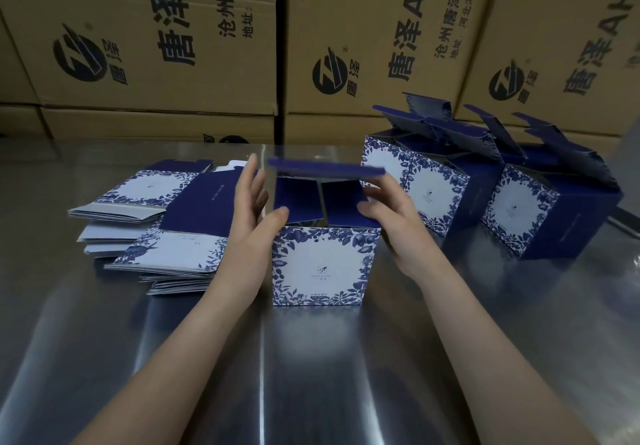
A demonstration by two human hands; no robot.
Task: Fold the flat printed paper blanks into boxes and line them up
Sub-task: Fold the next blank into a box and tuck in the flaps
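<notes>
I'm reaching both bare forearms point(194, 340) forward, angling them toward the middle. My left hand point(252, 212) is standing on edge, fingers point(247, 181) straight and pointing away, thumb stretching rightward. My right hand point(393, 217) is facing it, fingers extending leftward, thumb spread below.

The raised lid flap point(325, 169) of the middle box point(322, 264) is blurred, its edges unclear. The left grip point(249, 216) covers that box's left wall. The small print on its front is too fine to read. In the stack of blanks point(152, 236) the lower sheets lie hidden under the top ones. The top edge cuts off the cartons point(149, 39) and their lettering; the bottom edge cuts both forearms point(194, 358).
</notes>
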